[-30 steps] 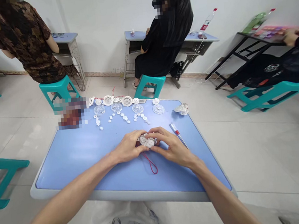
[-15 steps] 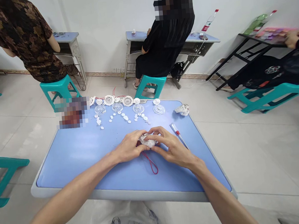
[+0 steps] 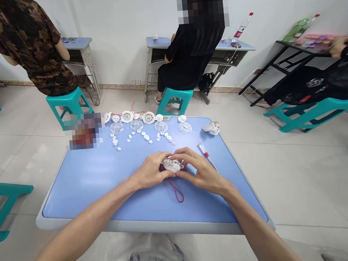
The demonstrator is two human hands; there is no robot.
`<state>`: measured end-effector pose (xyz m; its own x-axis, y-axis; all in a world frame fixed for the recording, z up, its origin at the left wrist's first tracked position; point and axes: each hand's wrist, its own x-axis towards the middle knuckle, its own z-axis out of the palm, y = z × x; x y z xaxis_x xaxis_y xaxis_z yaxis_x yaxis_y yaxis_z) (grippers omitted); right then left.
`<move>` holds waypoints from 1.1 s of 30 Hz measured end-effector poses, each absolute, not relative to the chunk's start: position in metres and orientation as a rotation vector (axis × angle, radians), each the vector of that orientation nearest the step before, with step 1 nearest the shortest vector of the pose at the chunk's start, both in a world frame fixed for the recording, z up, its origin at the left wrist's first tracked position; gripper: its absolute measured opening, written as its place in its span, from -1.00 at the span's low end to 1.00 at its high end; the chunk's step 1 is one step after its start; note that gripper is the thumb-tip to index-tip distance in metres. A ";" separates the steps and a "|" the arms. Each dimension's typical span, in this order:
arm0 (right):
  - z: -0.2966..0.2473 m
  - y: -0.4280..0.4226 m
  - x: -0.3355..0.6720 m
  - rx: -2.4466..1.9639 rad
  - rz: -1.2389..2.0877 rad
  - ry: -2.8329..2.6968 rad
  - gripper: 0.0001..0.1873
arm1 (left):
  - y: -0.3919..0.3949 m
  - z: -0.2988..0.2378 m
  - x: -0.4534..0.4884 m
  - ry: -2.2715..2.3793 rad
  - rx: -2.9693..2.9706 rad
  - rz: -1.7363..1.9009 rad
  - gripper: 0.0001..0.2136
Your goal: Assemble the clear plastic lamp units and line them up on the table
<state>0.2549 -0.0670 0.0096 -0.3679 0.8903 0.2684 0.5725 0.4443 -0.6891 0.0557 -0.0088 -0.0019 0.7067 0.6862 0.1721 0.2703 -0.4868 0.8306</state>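
Between my hands, just above the blue desk (image 3: 112, 196), is a small white round plastic mechanism (image 3: 173, 165) with gear-like discs on its face. My left hand (image 3: 153, 169) is closed on its left side, thumb at the near edge. My right hand (image 3: 197, 167) grips the right edge with bent fingers and thumb. A red cord loop (image 3: 177, 191) hangs from below it onto the desk. Right of my right hand lies a screwdriver (image 3: 205, 154) with a clear and red handle. What lies under the mechanism is hidden by my fingers.
Along the far edge stand white round cases (image 3: 149, 117), clear octagonal discs (image 3: 161, 126) and several small white gears (image 3: 146, 137). A clear-wrapped bundle (image 3: 212, 128) lies at the far right corner. A blurred patch covers the far left corner. People sit on green stools (image 3: 176, 100) beyond.
My right fingers have lifted off the top of the mechanism toward its right edge, so more of its face shows. My left hand stays nearly still.
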 end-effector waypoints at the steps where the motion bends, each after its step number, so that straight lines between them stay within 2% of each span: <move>1: 0.010 -0.067 0.255 -1.219 0.668 -2.065 -0.66 | -0.009 -0.002 0.056 0.729 2.073 0.628 -0.57; 12: 0.009 -0.065 0.254 -1.304 0.614 -1.927 -0.81 | -0.010 -0.006 0.056 0.737 2.069 0.638 -0.55; 33: 0.015 -0.067 0.239 -1.420 0.533 -1.853 -0.86 | -0.011 -0.006 0.058 0.763 2.058 0.627 -0.58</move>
